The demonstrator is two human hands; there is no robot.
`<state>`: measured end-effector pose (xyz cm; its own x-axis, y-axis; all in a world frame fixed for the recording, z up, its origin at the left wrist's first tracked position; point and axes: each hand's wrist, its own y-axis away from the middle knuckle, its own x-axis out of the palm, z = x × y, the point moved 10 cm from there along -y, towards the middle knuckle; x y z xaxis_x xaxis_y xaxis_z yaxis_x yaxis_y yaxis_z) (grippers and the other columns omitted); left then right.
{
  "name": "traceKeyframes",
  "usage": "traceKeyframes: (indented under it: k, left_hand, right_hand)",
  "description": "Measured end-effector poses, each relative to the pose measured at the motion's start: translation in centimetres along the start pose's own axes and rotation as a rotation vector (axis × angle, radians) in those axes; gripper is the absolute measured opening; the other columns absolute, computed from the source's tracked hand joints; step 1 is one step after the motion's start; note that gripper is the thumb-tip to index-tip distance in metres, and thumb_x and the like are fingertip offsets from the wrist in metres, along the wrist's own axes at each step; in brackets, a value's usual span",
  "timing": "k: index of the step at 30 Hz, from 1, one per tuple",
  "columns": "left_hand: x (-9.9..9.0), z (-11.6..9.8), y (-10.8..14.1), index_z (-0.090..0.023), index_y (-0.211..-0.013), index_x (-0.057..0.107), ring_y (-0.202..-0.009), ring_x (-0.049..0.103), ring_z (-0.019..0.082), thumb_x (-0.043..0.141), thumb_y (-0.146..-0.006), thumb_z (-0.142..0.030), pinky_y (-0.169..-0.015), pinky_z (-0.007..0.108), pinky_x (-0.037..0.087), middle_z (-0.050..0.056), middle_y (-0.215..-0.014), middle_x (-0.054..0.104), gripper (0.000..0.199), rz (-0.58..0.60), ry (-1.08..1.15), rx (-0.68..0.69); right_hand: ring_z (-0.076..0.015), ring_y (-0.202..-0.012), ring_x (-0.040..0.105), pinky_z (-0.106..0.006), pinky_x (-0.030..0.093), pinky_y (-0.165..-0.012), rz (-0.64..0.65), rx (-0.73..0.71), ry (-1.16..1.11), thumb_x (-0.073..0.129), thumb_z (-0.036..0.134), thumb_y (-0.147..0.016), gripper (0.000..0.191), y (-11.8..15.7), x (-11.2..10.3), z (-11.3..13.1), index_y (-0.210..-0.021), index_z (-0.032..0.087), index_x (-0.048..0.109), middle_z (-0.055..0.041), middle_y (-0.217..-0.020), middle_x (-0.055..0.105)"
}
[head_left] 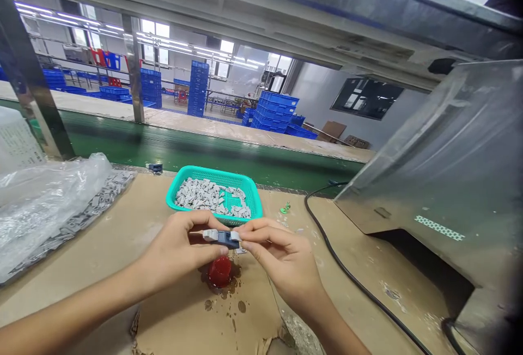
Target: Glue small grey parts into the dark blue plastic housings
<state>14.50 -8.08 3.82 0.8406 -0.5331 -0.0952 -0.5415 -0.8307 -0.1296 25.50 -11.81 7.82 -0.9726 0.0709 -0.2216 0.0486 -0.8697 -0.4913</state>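
two hands over cardboard; blue crates beyond.

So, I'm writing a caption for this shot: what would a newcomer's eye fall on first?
Probably the bright turquoise perforated plastic basket of small light-grey parts, just beyond the hands at mid-picture. Next, the small red cup below the hands, ringed by dark wet stains on the brown cardboard. Between them, the left hand and right hand hold a small dark-blue and grey plastic piece.
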Motion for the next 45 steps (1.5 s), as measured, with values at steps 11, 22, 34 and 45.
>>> traceKeyframes:
  k: [11, 22, 34, 45]
  left_hand:
    - [0.2, 1.4, 0.9, -0.016, -0.081, 0.06, -0.08, 0.057, 0.014, 0.065, -0.066, -0.028, -0.071, 0.023, 0.046, 0.001, -0.081, 0.064, 0.019, -0.173, 0.375, -0.13]
    - [1.1, 1.3, 1.1, -0.019, -0.106, 0.052, -0.094, 0.056, 0.017, 0.064, -0.069, -0.028, -0.077, 0.024, 0.045, 0.004, -0.095, 0.063, 0.04, -0.179, 0.588, -0.141]
    - [-0.4, 0.2, 0.1, -0.017, -0.117, 0.045, -0.075, 0.055, 0.011, 0.053, -0.075, -0.018, -0.068, 0.022, 0.044, 0.003, -0.081, 0.058, 0.043, -0.174, 0.723, -0.073]
    - [-21.6, 4.8, -8.4, -0.012, -0.123, 0.037, -0.077, 0.058, 0.02, 0.043, -0.075, -0.019, -0.075, 0.033, 0.042, 0.005, -0.072, 0.062, 0.05, -0.514, -0.768, -0.13]
  right_hand:
    - [-0.0155, -0.088, 0.053, -0.028, 0.047, -0.076, 0.093, -0.135, 0.241, 0.044, 0.008, -0.08, 0.025, 1.4, 2.3, 2.1, -0.095, 0.018, 0.06, -0.0071, -0.095, 0.052]
    - [-0.0146, -0.089, 0.053, -0.027, 0.047, -0.08, 0.019, -0.401, 0.429, 0.041, 0.0, -0.079, 0.031, 2.4, 2.7, 4.2, -0.102, 0.016, 0.053, -0.0088, -0.1, 0.046]
    - [-0.0224, -0.108, 0.042, -0.035, 0.046, -0.086, 0.076, -0.528, 0.672, 0.039, -0.001, -0.077, 0.044, 3.6, 3.9, 4.1, -0.118, 0.016, 0.044, -0.0129, -0.115, 0.037]
    - [-0.0197, -0.095, 0.049, -0.029, 0.048, -0.074, -0.153, -0.424, 0.78, 0.041, 0.011, -0.082, 0.031, 1.0, -1.8, 3.3, -0.11, 0.022, 0.047, -0.0094, -0.107, 0.042]
